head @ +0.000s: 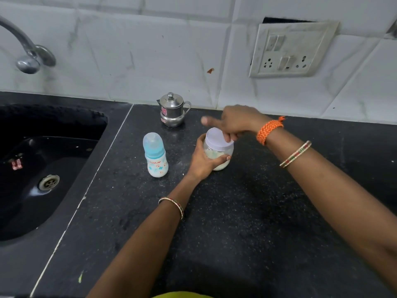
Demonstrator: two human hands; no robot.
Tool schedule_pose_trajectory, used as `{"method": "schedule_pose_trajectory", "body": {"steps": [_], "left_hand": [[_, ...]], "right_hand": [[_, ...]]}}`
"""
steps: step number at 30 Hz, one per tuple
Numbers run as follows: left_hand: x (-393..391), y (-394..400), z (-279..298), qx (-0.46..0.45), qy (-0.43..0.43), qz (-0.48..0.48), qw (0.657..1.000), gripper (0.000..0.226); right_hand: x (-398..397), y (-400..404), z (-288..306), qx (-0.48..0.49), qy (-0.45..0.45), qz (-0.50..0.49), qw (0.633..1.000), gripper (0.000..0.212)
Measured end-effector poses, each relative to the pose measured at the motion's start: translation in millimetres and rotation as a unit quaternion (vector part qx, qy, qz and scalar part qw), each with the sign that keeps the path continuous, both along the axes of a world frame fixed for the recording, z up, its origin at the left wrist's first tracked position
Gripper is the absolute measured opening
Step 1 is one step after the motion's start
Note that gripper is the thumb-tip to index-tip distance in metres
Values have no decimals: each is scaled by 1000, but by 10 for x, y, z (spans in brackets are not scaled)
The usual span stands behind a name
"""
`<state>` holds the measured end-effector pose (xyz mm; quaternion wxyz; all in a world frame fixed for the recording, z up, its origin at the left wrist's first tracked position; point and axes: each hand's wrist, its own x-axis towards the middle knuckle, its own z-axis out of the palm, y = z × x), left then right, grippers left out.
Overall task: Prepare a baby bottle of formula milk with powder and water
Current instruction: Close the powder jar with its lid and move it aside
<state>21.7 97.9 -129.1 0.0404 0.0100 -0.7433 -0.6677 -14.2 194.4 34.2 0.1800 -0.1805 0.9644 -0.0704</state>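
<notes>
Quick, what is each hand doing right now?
Left hand: closed around the side of the powder jar, holding it on the counter.
Right hand: fingers on the jar's white lid, gripping its edge.

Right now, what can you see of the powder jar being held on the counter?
The powder jar is small, rounded and clear, glass or plastic, part full of pale cream powder. It stands upright on the black counter, right of the baby bottle and apart from it. Its white lid is on. The left hand wraps its side; the right hand grips the lid from above.
</notes>
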Motion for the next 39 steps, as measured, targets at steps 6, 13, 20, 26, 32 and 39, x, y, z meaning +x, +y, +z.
{"method": "schedule_pose_trajectory", "body": {"steps": [6, 13, 20, 26, 32, 39], "left_hand": [[-6, 8, 6, -4, -11, -3, 1000, 93], [23, 64, 24, -5, -11, 38, 999, 92], [112, 118, 113, -6, -22, 56, 998, 97], [3, -264, 495, -193, 52, -36, 979, 123], [-312, -765, 1207, -223, 152, -1, 963, 66], [-816, -1244, 1073, -278, 47, -9, 959, 45]], "right_hand": [[-63, 42, -252, 31, -8, 126, 992, 69], [-147, -110, -354, -8, 34, 29, 999, 61], [-108, -142, -391, -44, 49, -10, 998, 61], [-386, -8, -145, -82, 51, -21, 995, 77], [-894, -71, 18, -155, 34, -10, 987, 82], [-1399, -270, -161, -145, -5, 13, 989, 98]]}}
